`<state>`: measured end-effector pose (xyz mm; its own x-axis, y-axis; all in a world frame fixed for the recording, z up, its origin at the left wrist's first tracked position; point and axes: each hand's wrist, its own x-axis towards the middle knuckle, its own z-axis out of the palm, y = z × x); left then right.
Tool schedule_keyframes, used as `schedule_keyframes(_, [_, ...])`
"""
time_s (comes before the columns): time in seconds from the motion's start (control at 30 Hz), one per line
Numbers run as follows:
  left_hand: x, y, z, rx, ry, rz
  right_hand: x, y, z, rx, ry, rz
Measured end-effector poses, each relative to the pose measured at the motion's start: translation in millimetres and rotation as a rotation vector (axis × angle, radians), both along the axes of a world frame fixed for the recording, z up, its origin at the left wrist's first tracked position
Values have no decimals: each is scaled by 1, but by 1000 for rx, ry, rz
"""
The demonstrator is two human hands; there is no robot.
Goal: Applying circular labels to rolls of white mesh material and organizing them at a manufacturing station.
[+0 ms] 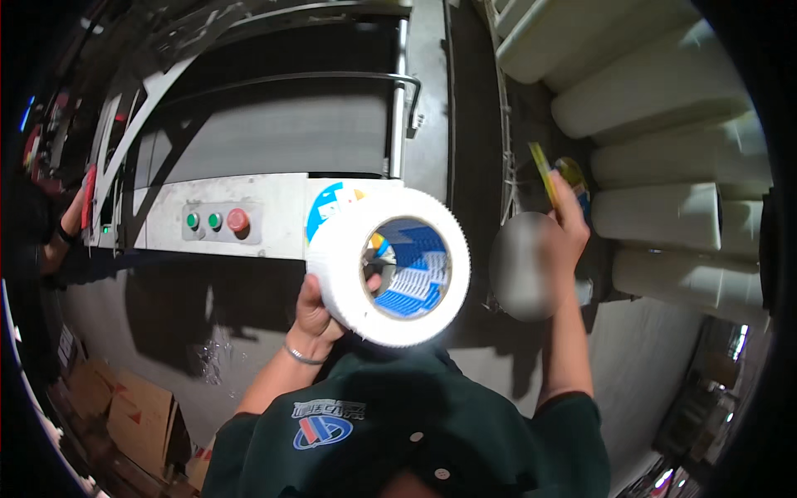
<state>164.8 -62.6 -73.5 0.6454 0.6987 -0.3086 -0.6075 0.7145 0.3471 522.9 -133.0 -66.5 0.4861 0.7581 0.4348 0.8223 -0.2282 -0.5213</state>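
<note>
My left hand (315, 311) grips a large white roll of tape (336, 274) by its left side, fingers reaching into the hollow core. Blue and white printing lines that core, and the roll's rim looks finely ribbed. Out to the right, my raised right hand (567, 228) is closed around a slim yellow tool (541, 166), held pointing up and away; its exact kind is unclear. A rounded yellow and dark thing (573, 173) shows right behind these fingers, and I cannot tell whether it belongs to the tool.
Ahead on the left stands a machine frame with a white control panel (278, 217), bearing green buttons and a red knob (238, 220). Big white rolls (656, 216) are stacked along the right. Cardboard (141, 415) lies lower left. Another person's hand (73, 217) is at the far left.
</note>
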Motion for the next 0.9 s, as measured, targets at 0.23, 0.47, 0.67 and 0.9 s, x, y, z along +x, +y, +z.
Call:
schedule_keyframes(0.23, [-42, 45, -20, -15, -156, 46, -203, 56, 102, 23, 113, 635])
schedule_keyframes(0.47, [-100, 103, -3, -5, -183, 106, -267, 112, 121, -127, 107, 798])
schedule_keyframes(0.67, [-143, 167, 4, -9, -139, 121, -313, 189, 123, -162, 135, 835])
schedule_keyframes(0.9, [-165, 253, 3, 17, -94, 118, -335, 289, 112, -176, 245, 797])
